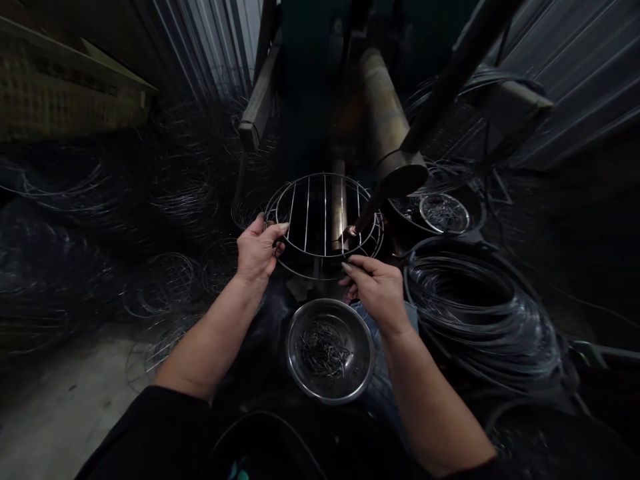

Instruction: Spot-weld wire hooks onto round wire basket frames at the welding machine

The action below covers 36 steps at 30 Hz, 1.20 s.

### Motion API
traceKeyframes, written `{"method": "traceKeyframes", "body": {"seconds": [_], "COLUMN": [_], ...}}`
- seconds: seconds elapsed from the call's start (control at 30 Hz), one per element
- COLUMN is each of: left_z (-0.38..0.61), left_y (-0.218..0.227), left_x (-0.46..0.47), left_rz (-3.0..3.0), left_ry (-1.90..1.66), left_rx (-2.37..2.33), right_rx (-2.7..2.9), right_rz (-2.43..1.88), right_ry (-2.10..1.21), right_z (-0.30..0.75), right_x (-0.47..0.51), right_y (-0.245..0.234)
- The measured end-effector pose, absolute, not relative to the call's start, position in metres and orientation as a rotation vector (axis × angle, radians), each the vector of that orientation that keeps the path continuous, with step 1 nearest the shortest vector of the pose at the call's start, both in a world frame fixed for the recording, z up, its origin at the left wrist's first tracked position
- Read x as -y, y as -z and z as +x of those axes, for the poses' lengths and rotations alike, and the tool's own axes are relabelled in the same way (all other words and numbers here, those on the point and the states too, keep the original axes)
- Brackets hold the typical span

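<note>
My left hand (257,250) grips the left side of a round wire rack (325,213), thumb on top of its rim. The rack has two wire rings with parallel bars across it. At its near right edge, the fingers of my right hand (373,283) are pinched together; what they hold is too small and dark to make out. A copper-coloured electrode tip (351,231) on a slanting arm meets the rack's right part, above a vertical metal cylinder (340,207). Below the hands, a steel bowl (330,390) holds many short wire pieces (326,350).
A big coil of wire (480,313) lies in a tub to my right. Behind it, a smaller bowl (444,213) sits in a dark basin. A thick machine cylinder (390,113) juts overhead. Wire hoops (165,283) are piled at left, below a yellow crate (65,93).
</note>
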<state>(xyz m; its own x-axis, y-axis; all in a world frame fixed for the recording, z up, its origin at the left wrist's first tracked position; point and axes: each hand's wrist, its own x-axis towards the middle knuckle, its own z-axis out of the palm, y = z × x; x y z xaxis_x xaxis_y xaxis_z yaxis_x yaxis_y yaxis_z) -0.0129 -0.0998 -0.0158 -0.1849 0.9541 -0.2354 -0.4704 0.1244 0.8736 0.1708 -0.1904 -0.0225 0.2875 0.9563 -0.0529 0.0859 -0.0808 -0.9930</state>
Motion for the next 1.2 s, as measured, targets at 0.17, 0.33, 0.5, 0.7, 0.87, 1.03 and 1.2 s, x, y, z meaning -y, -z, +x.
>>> {"method": "traceKeyframes", "body": {"seconds": [0.17,0.33,0.5,0.7,0.87,1.03,1.2], "left_z": [-0.011,-0.009,-0.008,-0.003,0.001,0.002,0.002], "left_y": [0.014,0.014,0.015,0.008,0.005,0.008,0.008], "left_x": [0.097,0.093,0.087,0.080,0.073,0.070,0.072], "left_rz": [0.581,0.614,0.609,0.550,0.521,0.531,0.536], "left_ry": [-1.417,-1.392,-1.394,-1.362,-1.360,-1.371,-1.375], "left_rx": [-1.097,-1.092,-1.097,-1.137,-1.144,-1.130,-1.143], "right_rx": [0.890,0.825,0.801,0.733,0.721,0.715,0.705], "right_rz": [-1.398,-1.341,-1.324,-1.276,-1.237,-1.232,-1.224], "right_ry": [-0.950,-0.950,-0.938,-0.945,-0.897,-0.899,-0.905], "right_z": [0.162,0.163,0.163,0.164,0.166,0.165,0.166], "right_x": [0.193,0.192,0.189,0.182,0.174,0.170,0.170], "right_y": [0.019,0.024,0.025,0.025,0.026,0.027,0.029]}}
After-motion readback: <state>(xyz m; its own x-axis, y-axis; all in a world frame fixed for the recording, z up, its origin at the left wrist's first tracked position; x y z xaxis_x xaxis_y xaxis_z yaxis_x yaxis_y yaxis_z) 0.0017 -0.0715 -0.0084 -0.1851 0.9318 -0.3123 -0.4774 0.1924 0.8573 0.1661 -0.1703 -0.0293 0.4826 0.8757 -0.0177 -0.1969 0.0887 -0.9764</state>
